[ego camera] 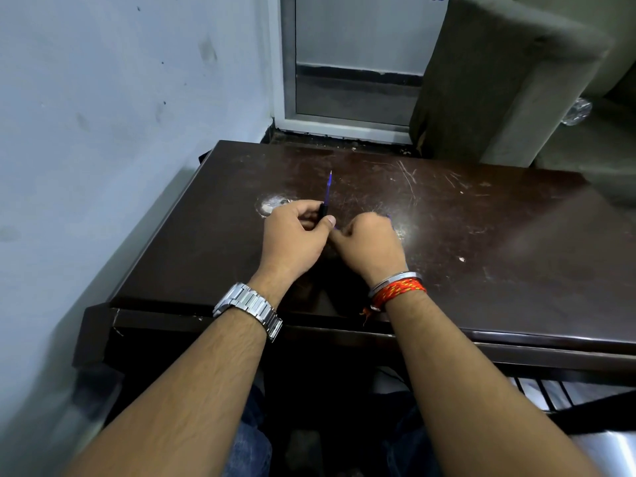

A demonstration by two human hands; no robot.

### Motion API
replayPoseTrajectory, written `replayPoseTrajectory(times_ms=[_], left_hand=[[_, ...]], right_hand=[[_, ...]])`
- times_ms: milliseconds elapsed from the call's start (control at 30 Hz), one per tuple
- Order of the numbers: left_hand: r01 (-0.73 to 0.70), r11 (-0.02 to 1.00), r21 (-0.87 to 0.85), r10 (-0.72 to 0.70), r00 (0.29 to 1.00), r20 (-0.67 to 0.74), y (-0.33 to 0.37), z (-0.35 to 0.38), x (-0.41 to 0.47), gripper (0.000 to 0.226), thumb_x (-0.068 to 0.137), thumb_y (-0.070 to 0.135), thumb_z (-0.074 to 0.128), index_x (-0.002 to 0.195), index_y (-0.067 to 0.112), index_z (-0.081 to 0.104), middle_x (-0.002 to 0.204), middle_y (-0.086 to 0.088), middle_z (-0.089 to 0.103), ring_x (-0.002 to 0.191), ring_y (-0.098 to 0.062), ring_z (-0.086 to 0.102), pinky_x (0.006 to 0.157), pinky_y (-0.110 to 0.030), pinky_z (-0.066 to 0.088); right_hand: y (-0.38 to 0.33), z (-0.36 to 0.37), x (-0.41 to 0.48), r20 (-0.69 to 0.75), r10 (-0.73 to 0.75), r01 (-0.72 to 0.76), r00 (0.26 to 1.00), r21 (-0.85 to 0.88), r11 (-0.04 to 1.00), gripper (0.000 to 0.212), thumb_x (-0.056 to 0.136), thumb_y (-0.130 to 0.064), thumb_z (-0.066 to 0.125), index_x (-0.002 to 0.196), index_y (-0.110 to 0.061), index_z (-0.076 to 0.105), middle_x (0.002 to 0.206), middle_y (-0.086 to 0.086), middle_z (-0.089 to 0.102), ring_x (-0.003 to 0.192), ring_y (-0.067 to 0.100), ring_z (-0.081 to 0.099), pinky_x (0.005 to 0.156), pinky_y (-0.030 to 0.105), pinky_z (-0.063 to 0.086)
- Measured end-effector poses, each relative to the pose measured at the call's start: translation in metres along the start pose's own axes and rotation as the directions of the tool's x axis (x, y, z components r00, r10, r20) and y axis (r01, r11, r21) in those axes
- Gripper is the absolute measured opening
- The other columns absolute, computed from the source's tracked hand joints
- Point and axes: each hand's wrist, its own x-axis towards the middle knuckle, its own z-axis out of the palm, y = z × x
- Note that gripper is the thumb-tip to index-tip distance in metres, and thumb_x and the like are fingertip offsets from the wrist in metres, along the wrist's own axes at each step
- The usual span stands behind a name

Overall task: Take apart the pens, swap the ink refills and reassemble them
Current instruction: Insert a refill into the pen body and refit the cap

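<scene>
My left hand (pixel 296 235) is closed around a black pen barrel (pixel 322 211), from which a thin blue ink refill (pixel 328 187) sticks out, pointing away from me. My right hand (pixel 370 244) rests just to its right on the dark table (pixel 481 235), fingers curled over a small blue pen part (pixel 388 216) that only peeks out at the knuckles. The two hands nearly touch at the thumbs. Most of what the right hand holds is hidden.
A pale wall runs along the table's left side. A whitish patch (pixel 272 203) on the tabletop lies just beyond my left hand. A grey-brown cushion (pixel 499 80) leans behind the table at the right. A metal-framed door panel (pixel 347 63) stands behind.
</scene>
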Motion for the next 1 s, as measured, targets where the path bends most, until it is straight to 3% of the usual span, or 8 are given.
replayPoseTrajectory(times_ms=[67,133,200,267,333,433,633,1000], left_hand=[[0.005,1.000,-0.003,-0.005,1.000,-0.007,-0.001,-0.001,0.001,0.016,0.081,0.020,0.079,0.096,0.025,0.077,0.080,0.014,0.074,0.077,-0.003,0.072,0.075,-0.023,0.059],[0.012,1.000,-0.008,-0.011,1.000,0.025,-0.001,-0.002,0.001,0.013,0.082,0.020,0.079,0.091,0.030,0.076,0.080,0.013,0.075,0.076,-0.006,0.073,0.076,-0.026,0.059],[0.006,1.000,-0.001,-0.006,0.998,0.068,-0.001,-0.001,0.000,0.016,0.081,0.020,0.079,0.083,0.035,0.075,0.078,0.014,0.075,0.074,-0.007,0.073,0.075,-0.026,0.059],[0.003,1.000,0.010,-0.004,0.994,0.108,-0.001,0.001,-0.001,0.015,0.081,0.021,0.080,0.083,0.035,0.075,0.078,0.016,0.075,0.073,-0.006,0.072,0.074,-0.026,0.060],[0.000,1.000,0.008,-0.001,0.990,0.139,0.001,0.004,-0.003,0.020,0.080,0.020,0.081,0.079,0.039,0.073,0.075,0.020,0.073,0.072,-0.005,0.071,0.072,-0.024,0.059],[-0.012,1.000,0.015,0.009,0.985,0.174,0.002,0.007,-0.006,0.025,0.080,0.019,0.081,0.076,0.042,0.071,0.074,0.017,0.073,0.072,-0.007,0.070,0.071,-0.023,0.058],[-0.026,0.999,0.022,0.021,0.980,0.197,0.004,0.008,-0.008,0.017,0.080,0.022,0.082,0.081,0.037,0.073,0.075,0.014,0.074,0.070,-0.006,0.070,0.067,-0.019,0.056],[-0.038,0.998,0.058,0.026,0.979,0.202,0.007,0.007,-0.010,0.020,0.079,0.021,0.081,0.081,0.039,0.072,0.077,0.014,0.073,0.071,-0.004,0.069,0.068,-0.019,0.056]], right_hand=[[0.002,-0.011,0.004,-0.096,0.089,-0.075,0.991,0.139,0.987,0.048,0.081,-0.043,0.063,0.050,-0.008,0.052,0.047,0.006,0.051,0.054,0.030,0.055,0.050,0.028,0.035],[0.006,-0.022,0.006,-0.128,0.175,-0.129,0.976,0.306,0.943,0.044,0.077,-0.041,0.063,0.049,-0.007,0.060,0.044,0.007,0.059,0.050,0.025,0.060,0.049,0.028,0.046],[0.009,-0.029,0.005,-0.073,0.240,-0.163,0.968,0.541,0.825,0.034,0.077,-0.036,0.065,0.057,-0.008,0.069,0.051,0.005,0.068,0.050,0.019,0.066,0.056,0.032,0.057],[0.009,-0.034,0.005,-0.051,0.278,-0.145,0.959,0.754,0.640,0.020,0.078,-0.025,0.070,0.067,-0.009,0.071,0.059,0.003,0.071,0.051,0.014,0.064,0.057,0.032,0.057],[0.008,-0.038,0.006,-0.077,0.284,-0.081,0.956,0.859,0.506,0.006,0.079,-0.015,0.075,0.076,-0.014,0.071,0.063,-0.002,0.067,0.053,0.007,0.058,0.057,0.026,0.051],[0.002,-0.041,0.006,-0.057,0.241,-0.046,0.969,0.916,0.399,0.014,0.088,-0.011,0.071,0.100,-0.018,0.070,0.078,-0.006,0.067,0.059,-0.002,0.058,0.062,0.017,0.049],[0.000,-0.039,0.006,-0.110,0.214,0.013,0.971,0.912,0.410,0.021,0.092,-0.010,0.068,0.112,-0.006,0.072,0.084,-0.007,0.073,0.066,-0.012,0.063,0.065,0.005,0.048],[0.000,-0.035,0.007,-0.157,0.146,0.082,0.977,0.902,0.424,0.012,0.091,-0.012,0.069,0.100,-0.020,0.072,0.091,-0.005,0.075,0.078,-0.008,0.068,0.070,0.008,0.051]])
